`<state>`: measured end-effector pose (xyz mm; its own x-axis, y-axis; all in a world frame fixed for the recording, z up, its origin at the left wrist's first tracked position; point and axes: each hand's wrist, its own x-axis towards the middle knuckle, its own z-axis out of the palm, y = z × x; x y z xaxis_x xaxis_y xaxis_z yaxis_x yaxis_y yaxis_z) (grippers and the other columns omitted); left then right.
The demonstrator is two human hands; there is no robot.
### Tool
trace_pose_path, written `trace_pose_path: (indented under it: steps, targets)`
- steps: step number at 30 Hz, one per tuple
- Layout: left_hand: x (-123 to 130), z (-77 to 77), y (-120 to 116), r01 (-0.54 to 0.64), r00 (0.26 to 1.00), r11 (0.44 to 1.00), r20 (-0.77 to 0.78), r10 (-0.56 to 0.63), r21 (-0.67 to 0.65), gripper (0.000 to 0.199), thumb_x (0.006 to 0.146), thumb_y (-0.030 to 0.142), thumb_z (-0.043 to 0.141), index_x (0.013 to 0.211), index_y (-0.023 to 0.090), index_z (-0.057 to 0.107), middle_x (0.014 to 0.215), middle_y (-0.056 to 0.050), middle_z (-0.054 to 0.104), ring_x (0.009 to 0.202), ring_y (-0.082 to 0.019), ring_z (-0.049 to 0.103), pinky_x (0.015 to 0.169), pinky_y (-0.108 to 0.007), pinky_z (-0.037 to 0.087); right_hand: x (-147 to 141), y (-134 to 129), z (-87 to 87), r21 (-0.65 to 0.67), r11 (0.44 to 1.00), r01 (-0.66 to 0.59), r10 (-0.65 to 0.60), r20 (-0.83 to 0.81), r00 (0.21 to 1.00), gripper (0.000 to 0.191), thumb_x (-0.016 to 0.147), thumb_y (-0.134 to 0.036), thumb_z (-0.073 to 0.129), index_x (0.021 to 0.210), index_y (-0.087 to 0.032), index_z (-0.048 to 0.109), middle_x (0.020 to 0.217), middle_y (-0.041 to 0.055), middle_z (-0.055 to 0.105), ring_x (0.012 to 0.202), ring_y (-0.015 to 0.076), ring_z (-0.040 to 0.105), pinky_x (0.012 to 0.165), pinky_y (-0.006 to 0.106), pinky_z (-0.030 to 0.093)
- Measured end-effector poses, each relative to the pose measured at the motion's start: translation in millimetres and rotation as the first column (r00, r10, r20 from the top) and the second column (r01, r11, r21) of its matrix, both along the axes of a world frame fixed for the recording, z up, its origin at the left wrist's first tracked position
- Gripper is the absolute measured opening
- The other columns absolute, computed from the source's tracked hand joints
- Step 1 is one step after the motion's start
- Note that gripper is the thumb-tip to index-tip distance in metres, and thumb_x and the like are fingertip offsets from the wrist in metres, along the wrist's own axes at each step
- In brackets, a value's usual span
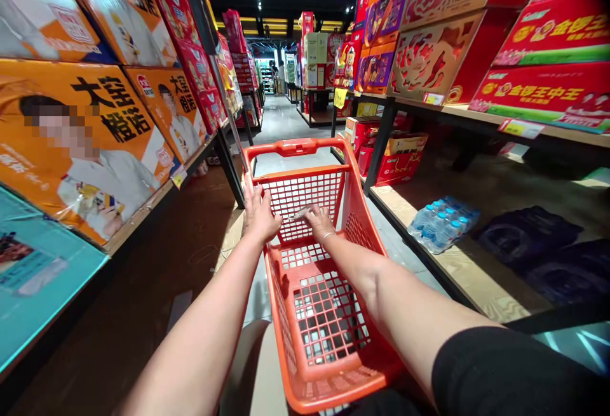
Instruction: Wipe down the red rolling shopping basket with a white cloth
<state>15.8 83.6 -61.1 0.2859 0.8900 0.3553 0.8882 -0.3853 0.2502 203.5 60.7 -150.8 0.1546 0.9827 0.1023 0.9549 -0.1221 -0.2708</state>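
A red plastic shopping basket point(328, 263) with grid walls and a raised carry handle point(299, 146) stands before me, its inside bare. My left hand point(260, 214) grips its left rim, thumb on the inner side. Beside those fingers a slim metal rod point(229, 95) with a black top slants up to the left. My right hand point(320, 220) is inside the basket near the far wall, its fingers closed on a thin, greyish see-through piece point(301, 213). I cannot make out what this piece is.
Shelves flank the aisle closely. Orange drink cartons point(61, 136) and a teal box point(42, 270) are stacked on the left. Red gift boxes point(548, 92) fill the right shelf point(567, 130), with shrink-wrapped water bottles point(443, 222) below. The grey floor point(286, 117) runs ahead between displays.
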Motion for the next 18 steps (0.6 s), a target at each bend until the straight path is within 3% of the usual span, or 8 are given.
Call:
trace_pose_path:
  steps: [2,5,7,10,12,16,18]
  targets:
    - [0,2.2,-2,-0.004,1.0,1.0,-0.004,0.004,-0.018,0.073,0.082,0.027,0.065,0.151,0.011,0.048,0.169,-0.014,0.029,0.161,-0.033,-0.002,0.134,-0.045,0.012,0,-3,-2.9,-0.025,0.998,0.053,-0.055,-0.062,0.997,0.03,0.1,-0.03,0.051,0.122,-0.036,0.07,0.126,0.0066,0.053,0.1,0.0228,0.05,0.089,0.033,0.045]
    - [0,3.1,-2,-0.009,1.0,0.999,0.002,0.009,-0.046,0.072,0.084,0.027,0.063,0.152,0.01,0.046,0.17,-0.012,0.027,0.161,-0.034,-0.005,0.133,-0.047,0.015,9,9,19.2,0.005,0.989,0.15,-0.149,-0.089,0.985,0.031,0.095,-0.03,0.056,0.123,-0.026,0.069,0.123,0.0095,0.052,0.096,0.0216,0.053,0.086,0.031,0.046]
    - [0,2.6,-1,-0.011,1.0,0.999,0.01,0.011,-0.052,0.072,0.084,0.027,0.062,0.153,0.011,0.046,0.17,-0.011,0.026,0.161,-0.033,-0.006,0.133,-0.048,0.017,22,26,43.8,0.139,0.964,0.228,-0.219,-0.078,0.973,0.038,0.095,-0.023,0.048,0.13,-0.025,0.064,0.129,0.0113,0.05,0.105,0.0236,0.053,0.091,0.031,0.044]
    - [1,2.2,-1,-0.015,1.0,0.999,0.019,0.016,-0.049,0.07,0.084,0.027,0.062,0.151,0.014,0.047,0.17,-0.01,0.026,0.161,-0.032,-0.005,0.131,-0.049,0.023,38,41,64.6,0.407,0.847,0.342,-0.34,-0.081,0.937,0.046,0.093,-0.014,0.039,0.132,-0.022,0.061,0.133,0.0136,0.049,0.115,0.0257,0.05,0.098,0.034,0.041]
    - [2,2.8,-1,-0.018,1.0,0.998,0.016,0.019,-0.056,0.07,0.083,0.027,0.062,0.151,0.014,0.047,0.17,-0.01,0.026,0.161,-0.032,-0.004,0.131,-0.049,0.025,40,37,55.4,0.424,0.818,0.389,-0.378,-0.114,0.919,0.049,0.089,-0.009,0.039,0.132,-0.02,0.06,0.135,0.0152,0.049,0.116,0.0256,0.051,0.097,0.033,0.041]
    - [2,4.7,-3,-0.022,1.0,0.998,0.011,0.023,-0.065,0.071,0.082,0.027,0.063,0.15,0.015,0.049,0.169,-0.011,0.028,0.161,-0.033,-0.004,0.13,-0.049,0.027,23,14,9.4,0.223,0.858,0.462,-0.435,-0.16,0.886,0.057,0.082,-0.002,0.041,0.134,-0.02,0.057,0.137,0.0159,0.048,0.109,0.0212,0.057,0.088,0.028,0.045]
    - [1,5.5,-4,-0.028,0.999,0.998,0.014,0.029,-0.059,0.07,0.082,0.027,0.063,0.15,0.018,0.05,0.17,-0.01,0.027,0.161,-0.033,-0.003,0.129,-0.053,0.028,13,9,-0.5,0.149,0.856,0.496,-0.468,-0.185,0.864,0.057,0.082,-0.003,0.042,0.136,-0.019,0.054,0.135,0.0171,0.049,0.101,0.0192,0.06,0.083,0.027,0.047]
